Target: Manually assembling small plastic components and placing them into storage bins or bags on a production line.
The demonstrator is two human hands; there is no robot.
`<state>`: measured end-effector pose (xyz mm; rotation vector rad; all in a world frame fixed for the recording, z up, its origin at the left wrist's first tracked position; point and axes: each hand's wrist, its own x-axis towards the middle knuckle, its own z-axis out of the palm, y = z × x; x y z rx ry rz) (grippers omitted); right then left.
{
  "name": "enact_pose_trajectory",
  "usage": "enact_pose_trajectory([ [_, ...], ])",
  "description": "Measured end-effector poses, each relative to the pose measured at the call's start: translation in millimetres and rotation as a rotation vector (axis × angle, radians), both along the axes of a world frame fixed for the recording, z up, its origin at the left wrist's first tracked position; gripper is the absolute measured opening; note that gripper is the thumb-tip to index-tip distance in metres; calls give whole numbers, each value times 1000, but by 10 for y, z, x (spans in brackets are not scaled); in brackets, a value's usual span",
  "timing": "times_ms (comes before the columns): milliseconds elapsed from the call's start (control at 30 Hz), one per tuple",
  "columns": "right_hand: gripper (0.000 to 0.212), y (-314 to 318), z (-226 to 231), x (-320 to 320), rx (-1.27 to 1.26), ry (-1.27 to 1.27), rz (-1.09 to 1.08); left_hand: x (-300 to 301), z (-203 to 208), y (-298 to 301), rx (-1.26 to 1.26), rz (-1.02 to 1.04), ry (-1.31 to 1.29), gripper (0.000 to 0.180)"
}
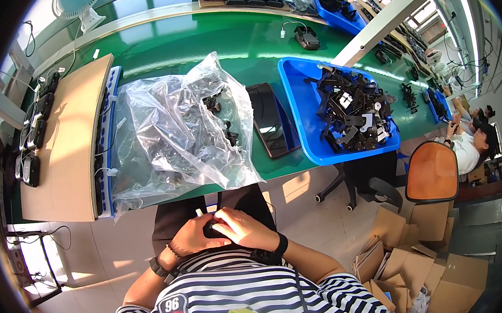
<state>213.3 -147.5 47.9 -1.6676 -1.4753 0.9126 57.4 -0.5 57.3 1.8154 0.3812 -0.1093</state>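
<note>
Close to my body, below the table's front edge, both my hands meet around a small black part [212,230]. My left hand [191,237] curls about it from the left. The fingers of my right hand [247,230] press onto it from above. A small white piece [199,212] sticks up beside the fingers; I cannot make out whether it belongs to the part. My fingers cover most of the black part, so its exact kind is hidden. Beyond my hands, a crumpled clear plastic bag [164,119] with black pieces inside lies on the green table [167,40].
Right of the bag lies a dark tablet-like slab [270,120], then a blue tray [295,110] heaped with black brackets [355,111]. Cardboard [67,146] and black devices [39,125] occupy the left. An orange-backed chair [431,170], cardboard boxes [407,267] and a seated person [468,147] are right.
</note>
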Motion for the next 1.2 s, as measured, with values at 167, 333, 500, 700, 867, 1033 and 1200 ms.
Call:
enact_pose_trajectory([
  [167,32,-28,16,8,21,70,31,-10,0,11,11,-10,116,66],
  [333,32,-9,11,-5,10,48,-17,-29,-24,7,-50,58,24,66],
  [500,33,-48,-15,12,15,125,10,-33,-30,0,-50,40,46,67],
  [700,35,-6,29,24,13,88,-24,-10,-6,-1,35,29,-6,67],
  [867,33,-28,17,40,-9,151,-13,7,23,41,-35,30,62,68],
  [1033,30,-34,23,5,-16,116,-52,-2,11,0,-44,61,27,67],
  [1200,28,-68,84,28,-11,269,-39,-45,6,-16,-20,45,62,58],
])
